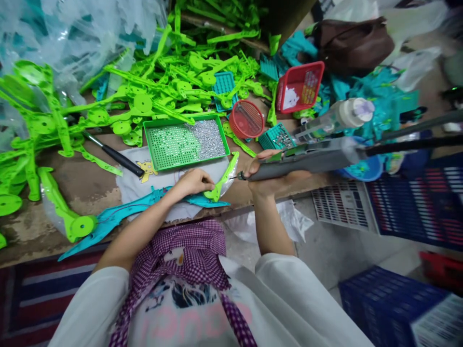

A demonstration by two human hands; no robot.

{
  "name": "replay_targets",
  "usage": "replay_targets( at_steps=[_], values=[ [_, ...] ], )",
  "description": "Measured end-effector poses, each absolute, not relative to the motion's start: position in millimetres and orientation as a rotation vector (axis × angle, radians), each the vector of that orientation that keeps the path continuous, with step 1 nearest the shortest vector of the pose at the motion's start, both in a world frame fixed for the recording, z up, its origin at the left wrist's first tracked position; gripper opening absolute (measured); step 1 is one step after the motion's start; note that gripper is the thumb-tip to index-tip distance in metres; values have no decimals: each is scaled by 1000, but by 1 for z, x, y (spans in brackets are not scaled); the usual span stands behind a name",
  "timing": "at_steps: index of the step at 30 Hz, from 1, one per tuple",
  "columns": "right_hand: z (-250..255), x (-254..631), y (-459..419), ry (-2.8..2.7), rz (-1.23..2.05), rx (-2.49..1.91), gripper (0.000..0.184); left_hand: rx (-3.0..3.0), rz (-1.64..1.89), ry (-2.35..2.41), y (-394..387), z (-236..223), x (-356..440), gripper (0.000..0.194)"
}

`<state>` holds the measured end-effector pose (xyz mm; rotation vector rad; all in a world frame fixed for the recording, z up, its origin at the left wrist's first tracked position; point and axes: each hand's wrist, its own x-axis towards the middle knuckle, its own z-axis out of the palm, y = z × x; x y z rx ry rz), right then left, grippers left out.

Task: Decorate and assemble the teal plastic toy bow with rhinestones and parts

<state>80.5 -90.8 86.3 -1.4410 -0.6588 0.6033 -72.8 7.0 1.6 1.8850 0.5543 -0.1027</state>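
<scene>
My left hand point(193, 182) is closed in a pinch on a green plastic part point(223, 180) that lies over a long teal plastic part point(119, 217) on a white cloth point(137, 185) at the bench's front edge. My right hand point(267, 180) is wrapped round a grey powered screwdriver point(311, 159), held level, its tip point(237, 177) pointing left at the green part. Just behind the hands sits a green tray point(150, 126) holding a heap of small silver screws point(208, 137).
Piles of green plastic parts point(144, 91) cover the bench's back and left. A red round basket point(247, 119), a red square basket point(299, 86), a clear bottle point(336, 115) and a black-handled tool point(114, 154) lie nearby. Blue crates point(415, 202) stand on the floor at right.
</scene>
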Motion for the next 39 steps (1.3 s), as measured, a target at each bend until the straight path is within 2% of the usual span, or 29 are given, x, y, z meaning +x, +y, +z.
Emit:
replay_targets(
  at_steps=[7, 14, 22, 27, 30, 33, 35, 39],
  values=[
    [72, 75, -91, -635, 525, -1373, 55, 1839, -120, 577, 8, 1, -72, 20],
    [38, 84, -91, -641, 609, -1250, 82, 1838, -125, 569, 8, 3, -72, 20],
    [40, 79, -88, -732, 641, -1138, 74, 1855, -128, 565, 7, 5, -72, 20],
    [48, 77, -88, -762, 589, -1166, 74, 1870, -109, 573, 6, 6, -73, 21],
    [62, 78, -82, -774, 534, -1163, 73, 1889, -101, 560, 5, 6, -74, 19],
    [81, 66, -62, -805, 442, -979, 71, 1894, -100, 527, 5, 5, -74, 18],
    [88, 47, -40, -826, 503, -867, 70, 1893, -100, 522, 5, 3, -73, 18],
    [74, 4, 3, -777, 815, -918, 74, 1973, -66, 554, 3, -1, -72, 20]
  ],
)
